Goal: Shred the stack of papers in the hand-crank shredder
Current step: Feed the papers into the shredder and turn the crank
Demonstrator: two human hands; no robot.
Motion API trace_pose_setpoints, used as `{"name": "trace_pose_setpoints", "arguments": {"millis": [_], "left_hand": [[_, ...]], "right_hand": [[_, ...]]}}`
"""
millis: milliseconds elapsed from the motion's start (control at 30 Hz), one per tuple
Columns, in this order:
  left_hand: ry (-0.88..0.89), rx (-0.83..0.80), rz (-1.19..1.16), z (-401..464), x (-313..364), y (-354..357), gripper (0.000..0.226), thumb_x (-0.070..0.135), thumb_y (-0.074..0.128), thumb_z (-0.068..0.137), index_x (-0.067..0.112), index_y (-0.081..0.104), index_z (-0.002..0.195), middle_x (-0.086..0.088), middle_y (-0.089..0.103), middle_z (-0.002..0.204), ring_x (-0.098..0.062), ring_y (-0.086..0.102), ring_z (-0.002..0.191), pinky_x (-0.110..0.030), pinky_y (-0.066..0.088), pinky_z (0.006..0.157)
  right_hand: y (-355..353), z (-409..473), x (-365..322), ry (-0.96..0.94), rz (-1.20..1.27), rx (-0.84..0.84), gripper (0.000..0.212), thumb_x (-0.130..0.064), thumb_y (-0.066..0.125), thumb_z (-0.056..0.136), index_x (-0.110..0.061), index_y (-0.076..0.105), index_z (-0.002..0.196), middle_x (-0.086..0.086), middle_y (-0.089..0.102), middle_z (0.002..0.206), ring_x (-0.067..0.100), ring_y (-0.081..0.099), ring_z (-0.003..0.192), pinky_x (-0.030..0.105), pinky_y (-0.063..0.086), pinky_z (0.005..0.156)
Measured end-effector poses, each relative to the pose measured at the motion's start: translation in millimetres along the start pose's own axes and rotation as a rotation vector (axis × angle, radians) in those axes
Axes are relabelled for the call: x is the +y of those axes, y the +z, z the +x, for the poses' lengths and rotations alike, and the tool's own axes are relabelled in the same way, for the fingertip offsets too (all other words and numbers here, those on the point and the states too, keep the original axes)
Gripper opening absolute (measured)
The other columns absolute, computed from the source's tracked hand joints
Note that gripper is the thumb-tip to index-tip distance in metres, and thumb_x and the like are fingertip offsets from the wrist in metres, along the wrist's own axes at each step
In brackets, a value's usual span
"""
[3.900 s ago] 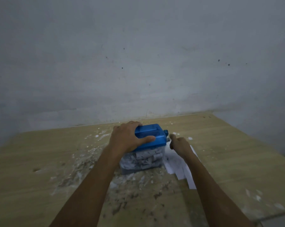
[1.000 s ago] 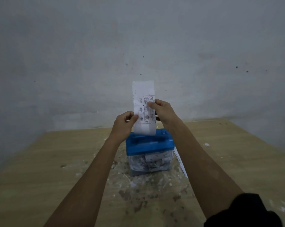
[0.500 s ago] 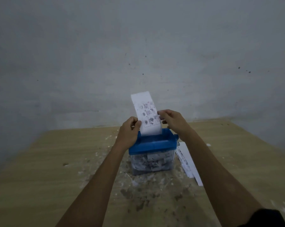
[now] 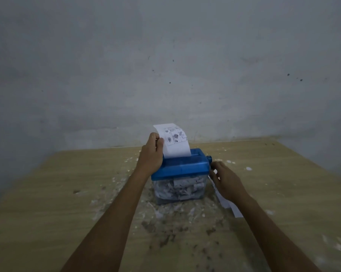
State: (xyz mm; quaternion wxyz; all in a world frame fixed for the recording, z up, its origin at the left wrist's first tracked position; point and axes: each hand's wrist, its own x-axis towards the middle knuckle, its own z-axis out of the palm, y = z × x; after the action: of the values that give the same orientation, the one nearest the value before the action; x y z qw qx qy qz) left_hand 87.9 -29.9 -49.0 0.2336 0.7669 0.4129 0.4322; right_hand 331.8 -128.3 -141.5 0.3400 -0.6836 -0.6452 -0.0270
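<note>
Right hand [image 4: 225, 180] has dropped off the sheet [image 4: 175, 145] to the shredder [image 4: 182, 167] crank side, probably gripping the hidden handle, while left hand [image 4: 152, 154] pinches the sheet upright in its slot to feed straight.

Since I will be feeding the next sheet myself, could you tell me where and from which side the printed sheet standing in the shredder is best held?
Pinch the printed sheet by its free upper left edge, from the left, as the left hand does: its lower end sits in the shredder slot, and the crank is on the right.
</note>
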Motion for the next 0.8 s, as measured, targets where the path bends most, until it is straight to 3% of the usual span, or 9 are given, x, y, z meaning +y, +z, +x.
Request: {"name": "trace_pose_setpoints", "arguments": {"millis": [67,200,300,400,500,567,633,733,800], "left_hand": [[0.006,-0.013,0.019,-0.5,1.3,1.0,0.021,0.032,0.032,0.109,0.012,0.041,0.105,-0.002,0.057,0.090,-0.019,0.049,0.073,-0.037,0.034,0.060],[0.019,-0.011,0.041,-4.6,0.4,5.0,0.019,0.031,0.032,0.109,0.015,0.039,0.103,-0.006,0.059,0.092,-0.022,0.052,0.074,-0.036,0.032,0.057],[-0.002,0.003,0.029,-4.4,-0.4,8.5,0.019,0.031,0.032,0.109,0.014,0.039,0.103,-0.007,0.060,0.097,-0.018,0.051,0.074,-0.034,0.033,0.056],[0.000,0.001,0.057,-4.1,-1.0,11.4,0.019,0.031,0.032,0.109,0.014,0.039,0.103,-0.008,0.058,0.097,-0.012,0.049,0.071,-0.033,0.032,0.055],[0.015,0.001,0.094,-3.2,-1.2,12.5,0.018,0.031,0.032,0.109,0.015,0.039,0.104,-0.008,0.058,0.096,-0.015,0.051,0.072,-0.034,0.034,0.054],[0.041,-0.001,0.123,-3.1,-0.7,13.5,0.018,0.032,0.033,0.108,0.015,0.039,0.105,-0.009,0.060,0.098,-0.018,0.053,0.073,-0.035,0.036,0.055],[0.065,-0.009,0.126,-3.2,0.2,14.2,0.019,0.033,0.036,0.108,0.014,0.040,0.106,-0.007,0.061,0.101,-0.013,0.054,0.072,-0.029,0.036,0.052],[0.063,-0.028,0.074,-2.4,0.9,12.5,0.025,0.038,0.043,0.105,0.013,0.043,0.110,-0.004,0.064,0.107,-0.015,0.058,0.079,-0.025,0.043,0.057],[0.043,-0.048,0.049,-0.5,-0.3,11.8,0.028,0.040,0.049,0.103,0.014,0.043,0.113,-0.005,0.065,0.116,-0.018,0.061,0.088,-0.025,0.047,0.062]], "right_hand": [[0.8,-6.5,-0.5,-0.029,-0.044,0.014,0.024,-0.036,0.043,0.100,-0.023,0.056,0.116,-0.016,0.051,0.099,0.005,0.053,0.080,0.018,0.038,0.065],[-1.0,-16.7,-1.4,-0.063,-0.105,0.062,0.028,-0.041,0.035,0.100,-0.024,0.056,0.101,-0.010,0.055,0.091,0.009,0.051,0.078,0.028,0.046,0.066],[-4.6,-19.0,-2.7,-0.042,-0.137,-0.001,0.026,-0.040,0.033,0.101,-0.024,0.050,0.090,-0.008,0.053,0.084,0.011,0.050,0.072,0.032,0.047,0.065],[-8.3,-22.9,-8.0,-0.003,-0.141,-0.055,0.047,-0.053,0.020,0.098,-0.020,0.051,0.087,-0.004,0.055,0.078,0.014,0.053,0.068,0.038,0.048,0.065],[-16.2,-30.7,-18.9,0.052,-0.091,-0.032,0.064,-0.065,0.003,0.092,-0.026,0.051,0.076,-0.005,0.056,0.067,0.010,0.054,0.061,0.033,0.049,0.060],[-27.3,-29.8,-28.0,0.102,-0.060,-0.079,0.062,-0.062,0.006,0.095,-0.028,0.048,0.065,-0.006,0.053,0.059,0.009,0.052,0.055,0.031,0.047,0.058],[-41.3,-22.2,-35.8,0.145,-0.059,-0.123,0.065,-0.057,0.011,0.096,-0.018,0.050,0.060,0.002,0.054,0.056,0.017,0.052,0.051,0.033,0.048,0.058],[-62.3,-2.2,-47.9,0.193,-0.081,-0.194,0.055,-0.039,0.025,0.103,-0.003,0.056,0.077,0.019,0.064,0.072,0.030,0.059,0.062,0.041,0.053,0.070],[-71.0,8.9,-50.7,0.240,-0.019,-0.247,0.049,-0.035,0.030,0.104,-0.009,0.053,0.069,0.010,0.059,0.062,0.021,0.050,0.053,0.034,0.049,0.065]]}}
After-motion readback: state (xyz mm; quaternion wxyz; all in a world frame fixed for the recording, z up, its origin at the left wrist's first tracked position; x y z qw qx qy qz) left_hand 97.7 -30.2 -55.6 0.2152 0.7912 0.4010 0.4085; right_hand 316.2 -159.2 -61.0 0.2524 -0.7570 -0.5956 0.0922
